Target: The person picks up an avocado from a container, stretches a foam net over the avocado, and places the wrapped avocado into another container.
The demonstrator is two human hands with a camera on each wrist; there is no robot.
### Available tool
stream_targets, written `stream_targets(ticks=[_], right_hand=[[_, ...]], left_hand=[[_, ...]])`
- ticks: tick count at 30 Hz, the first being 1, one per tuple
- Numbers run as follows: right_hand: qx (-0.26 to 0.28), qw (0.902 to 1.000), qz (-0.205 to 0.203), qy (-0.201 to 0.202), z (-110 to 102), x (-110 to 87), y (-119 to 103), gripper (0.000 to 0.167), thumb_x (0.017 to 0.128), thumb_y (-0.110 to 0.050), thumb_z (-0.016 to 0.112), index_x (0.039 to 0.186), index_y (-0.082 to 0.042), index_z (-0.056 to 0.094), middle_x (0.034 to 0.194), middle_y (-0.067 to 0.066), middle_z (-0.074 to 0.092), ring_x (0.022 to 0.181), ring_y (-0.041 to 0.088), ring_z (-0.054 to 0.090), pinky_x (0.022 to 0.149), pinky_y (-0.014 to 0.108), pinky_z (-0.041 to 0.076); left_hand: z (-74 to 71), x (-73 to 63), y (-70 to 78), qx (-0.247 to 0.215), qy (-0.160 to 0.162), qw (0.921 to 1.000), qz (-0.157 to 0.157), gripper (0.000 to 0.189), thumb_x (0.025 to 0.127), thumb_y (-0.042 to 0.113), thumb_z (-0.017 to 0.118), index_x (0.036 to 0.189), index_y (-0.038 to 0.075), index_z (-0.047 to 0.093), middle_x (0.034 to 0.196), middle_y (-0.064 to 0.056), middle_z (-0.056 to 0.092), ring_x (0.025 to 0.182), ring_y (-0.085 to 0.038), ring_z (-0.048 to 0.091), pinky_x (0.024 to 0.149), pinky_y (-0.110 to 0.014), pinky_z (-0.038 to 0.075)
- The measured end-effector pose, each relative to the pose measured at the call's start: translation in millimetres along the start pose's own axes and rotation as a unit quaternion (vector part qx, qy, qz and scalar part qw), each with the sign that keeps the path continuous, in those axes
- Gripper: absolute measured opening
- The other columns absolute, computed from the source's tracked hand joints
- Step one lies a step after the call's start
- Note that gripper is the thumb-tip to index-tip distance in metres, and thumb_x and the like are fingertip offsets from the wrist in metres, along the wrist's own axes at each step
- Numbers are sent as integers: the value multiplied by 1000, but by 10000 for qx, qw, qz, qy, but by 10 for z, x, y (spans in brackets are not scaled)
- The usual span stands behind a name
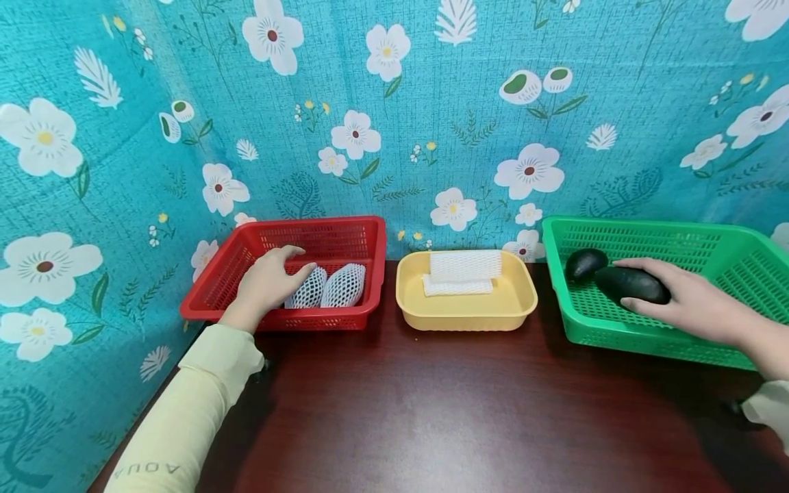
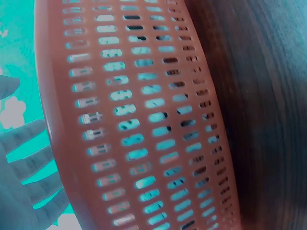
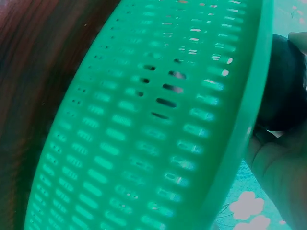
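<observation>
Head view: the right hand (image 1: 684, 298) curls its thumb and fingers round a smooth dark oval object (image 1: 631, 284) inside the green slotted plastic basket (image 1: 616, 338), just beside a smaller dark oval object (image 1: 585, 264). The left hand (image 1: 269, 279), fingers loosely spread and holding nothing, hovers over the red slotted plastic basket (image 1: 327, 318), near two oval objects in white foam netting (image 1: 344, 286). Between the baskets, a pale-yellow rounded tray (image 1: 465, 322) holds white foam-net sleeves (image 1: 465, 266) on the dark reddish-brown table (image 1: 444, 411).
</observation>
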State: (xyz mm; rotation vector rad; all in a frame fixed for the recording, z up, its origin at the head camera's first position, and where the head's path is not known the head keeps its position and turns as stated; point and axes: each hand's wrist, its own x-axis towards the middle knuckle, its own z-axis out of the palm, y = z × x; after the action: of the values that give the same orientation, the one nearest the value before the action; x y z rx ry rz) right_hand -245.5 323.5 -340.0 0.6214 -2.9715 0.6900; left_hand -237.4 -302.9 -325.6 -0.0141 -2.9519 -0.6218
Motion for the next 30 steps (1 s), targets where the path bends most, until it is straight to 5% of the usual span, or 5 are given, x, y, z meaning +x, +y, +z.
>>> stream_targets(ticks=[16, 23, 30], right_hand=[[-61, 9946, -927, 453, 64, -66, -327, 62, 89, -18, 81, 143, -10, 53, 133, 22, 56, 100, 37, 59, 58, 31, 49], [-84, 9855, -1559, 659, 139, -93, -530, 69, 82, -13, 87, 143, -13, 55, 129, 10, 59, 100, 23, 56, 62, 31, 52], [17, 9860, -1585, 508, 263, -130, -749, 67, 83, -19, 86, 142, -20, 54, 127, 3, 60, 97, 16, 55, 65, 31, 51]], left_hand=[[81, 8, 286, -373, 23, 9984, 431, 69, 92, 39, 74, 149, 10, 50, 147, -16, 51, 133, -38, 48, 100, -62, 48], [120, 23, 403, -720, -32, 9955, 607, 66, 92, 40, 74, 148, 12, 52, 148, -14, 51, 132, -36, 48, 97, -60, 51], [231, 73, 564, -1032, -31, 9894, 1023, 62, 93, 39, 73, 146, 12, 54, 147, -10, 53, 134, -32, 48, 100, -56, 50]])
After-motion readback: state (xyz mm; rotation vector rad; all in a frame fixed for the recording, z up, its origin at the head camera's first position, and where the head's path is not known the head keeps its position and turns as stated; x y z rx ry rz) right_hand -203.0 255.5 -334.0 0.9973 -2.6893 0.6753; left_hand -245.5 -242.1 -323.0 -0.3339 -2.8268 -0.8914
